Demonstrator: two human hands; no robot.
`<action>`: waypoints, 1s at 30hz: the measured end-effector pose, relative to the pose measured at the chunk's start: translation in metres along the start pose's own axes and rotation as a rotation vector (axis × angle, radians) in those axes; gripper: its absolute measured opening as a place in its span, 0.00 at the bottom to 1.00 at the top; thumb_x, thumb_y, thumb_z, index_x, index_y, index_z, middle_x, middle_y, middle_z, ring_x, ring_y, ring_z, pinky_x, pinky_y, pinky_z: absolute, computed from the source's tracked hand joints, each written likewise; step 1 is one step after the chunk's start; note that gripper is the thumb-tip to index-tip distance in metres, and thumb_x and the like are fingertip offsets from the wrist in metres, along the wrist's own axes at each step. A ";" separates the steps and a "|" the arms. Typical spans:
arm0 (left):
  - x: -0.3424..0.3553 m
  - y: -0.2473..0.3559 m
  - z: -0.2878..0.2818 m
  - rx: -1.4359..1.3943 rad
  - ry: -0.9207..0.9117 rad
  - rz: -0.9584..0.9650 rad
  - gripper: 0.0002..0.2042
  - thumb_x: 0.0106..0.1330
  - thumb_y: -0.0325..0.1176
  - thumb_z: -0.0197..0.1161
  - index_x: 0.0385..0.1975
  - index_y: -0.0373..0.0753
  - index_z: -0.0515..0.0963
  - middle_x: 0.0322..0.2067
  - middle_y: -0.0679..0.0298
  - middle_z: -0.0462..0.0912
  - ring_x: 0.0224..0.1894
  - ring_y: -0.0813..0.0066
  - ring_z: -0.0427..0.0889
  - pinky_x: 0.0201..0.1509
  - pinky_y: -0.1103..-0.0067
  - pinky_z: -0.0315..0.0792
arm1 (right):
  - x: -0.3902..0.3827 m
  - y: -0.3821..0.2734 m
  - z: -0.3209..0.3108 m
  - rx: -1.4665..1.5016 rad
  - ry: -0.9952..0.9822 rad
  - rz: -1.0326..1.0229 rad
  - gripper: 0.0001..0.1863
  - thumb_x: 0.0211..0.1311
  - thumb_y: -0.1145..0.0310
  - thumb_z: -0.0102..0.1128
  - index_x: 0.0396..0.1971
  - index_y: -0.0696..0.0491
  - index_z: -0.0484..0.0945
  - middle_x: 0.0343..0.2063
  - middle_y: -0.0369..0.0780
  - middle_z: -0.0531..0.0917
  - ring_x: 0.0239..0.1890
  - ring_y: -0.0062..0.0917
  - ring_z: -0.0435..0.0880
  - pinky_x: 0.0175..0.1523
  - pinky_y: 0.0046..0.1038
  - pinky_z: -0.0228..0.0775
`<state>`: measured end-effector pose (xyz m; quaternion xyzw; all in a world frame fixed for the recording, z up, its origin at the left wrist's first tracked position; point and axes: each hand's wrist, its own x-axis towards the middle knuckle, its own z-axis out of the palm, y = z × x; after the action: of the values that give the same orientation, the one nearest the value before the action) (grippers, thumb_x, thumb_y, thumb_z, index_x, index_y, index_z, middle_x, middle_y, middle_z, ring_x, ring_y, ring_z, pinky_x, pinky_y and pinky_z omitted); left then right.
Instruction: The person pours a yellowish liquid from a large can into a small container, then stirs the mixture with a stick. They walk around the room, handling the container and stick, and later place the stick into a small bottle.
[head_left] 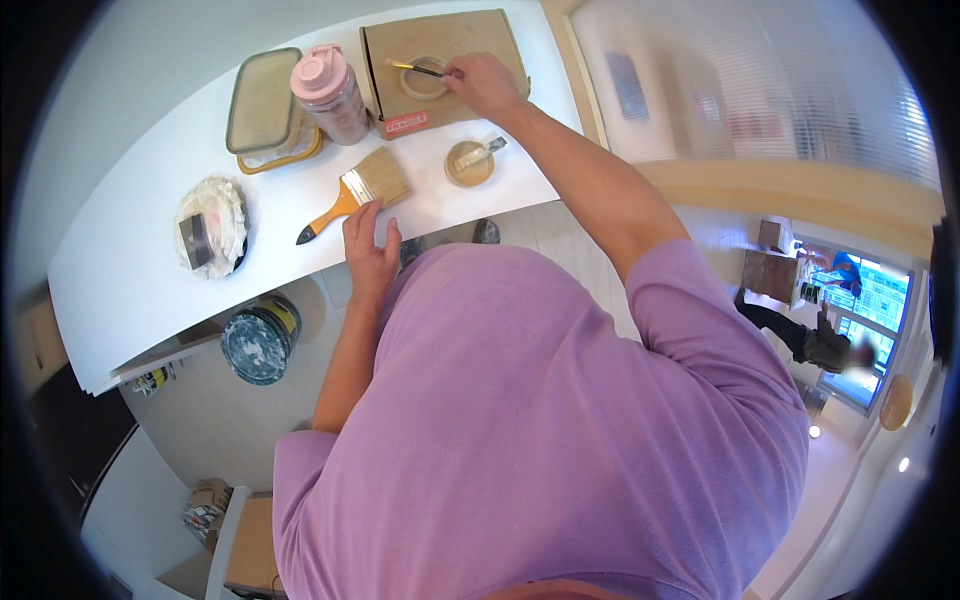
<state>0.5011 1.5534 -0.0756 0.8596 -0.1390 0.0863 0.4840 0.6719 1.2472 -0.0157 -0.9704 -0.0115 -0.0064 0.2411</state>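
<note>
My right hand [487, 85] is closed on a thin paintbrush [418, 68] with a dark handle and pale bristles. It holds the brush over a cardboard box [385, 40], across a pale ring like a tape roll [425, 95] lying on the lid. My left hand [370, 250] rests at the table's near edge, fingers stretched out. Its fingertips are right beside a wide flat paintbrush [352, 190] with an orange handle; whether they touch it I cannot tell. Right of that brush sits a round tan thing [468, 172] with a pale strip across its top.
On the white table [130, 230] stand a pink-lidded bottle [338, 100], a lidded food container [262, 105] and a dish wrapped in white film [228, 215] with a dark block on it. A stained bucket [258, 345] is on the floor below. Another person [815, 335] is far right.
</note>
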 end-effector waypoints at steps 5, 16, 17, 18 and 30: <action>0.013 0.002 0.006 0.017 -0.014 0.043 0.20 0.69 0.28 0.70 0.61 0.38 0.82 0.55 0.51 0.83 0.58 0.54 0.81 0.64 0.66 0.75 | -0.005 0.005 -0.003 0.032 0.079 0.025 0.16 0.68 0.56 0.69 0.48 0.50 0.89 0.46 0.44 0.89 0.54 0.44 0.83 0.61 0.44 0.76; 0.033 -0.001 0.020 0.045 -0.145 0.144 0.31 0.61 0.34 0.79 0.65 0.38 0.78 0.56 0.51 0.83 0.58 0.50 0.80 0.65 0.62 0.74 | -0.212 0.044 0.002 0.148 0.333 0.217 0.19 0.71 0.59 0.68 0.53 0.56 0.84 0.41 0.44 0.87 0.49 0.41 0.84 0.57 0.40 0.75; 0.038 0.003 0.027 0.052 -0.195 0.162 0.35 0.59 0.35 0.80 0.68 0.37 0.76 0.56 0.50 0.83 0.59 0.50 0.79 0.66 0.62 0.73 | -0.238 0.047 0.008 0.141 0.293 0.257 0.18 0.71 0.60 0.68 0.53 0.56 0.84 0.41 0.45 0.87 0.48 0.41 0.84 0.56 0.39 0.76; 0.043 0.008 0.035 0.060 -0.243 0.179 0.39 0.57 0.37 0.82 0.70 0.36 0.73 0.57 0.50 0.83 0.60 0.49 0.78 0.67 0.61 0.72 | -0.262 0.050 0.014 0.135 0.250 0.294 0.18 0.71 0.61 0.68 0.53 0.55 0.84 0.41 0.45 0.87 0.47 0.40 0.85 0.55 0.39 0.76; 0.074 0.022 0.113 -0.001 -0.422 0.116 0.56 0.50 0.38 0.85 0.78 0.30 0.56 0.65 0.46 0.75 0.64 0.42 0.73 0.72 0.58 0.67 | -0.371 0.080 0.036 0.355 -0.204 0.748 0.20 0.73 0.56 0.65 0.55 0.54 0.83 0.41 0.49 0.91 0.39 0.44 0.91 0.46 0.41 0.82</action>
<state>0.5652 1.4341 -0.0953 0.8490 -0.2865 -0.0678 0.4387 0.3034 1.1859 -0.0919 -0.8468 0.3166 0.1795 0.3879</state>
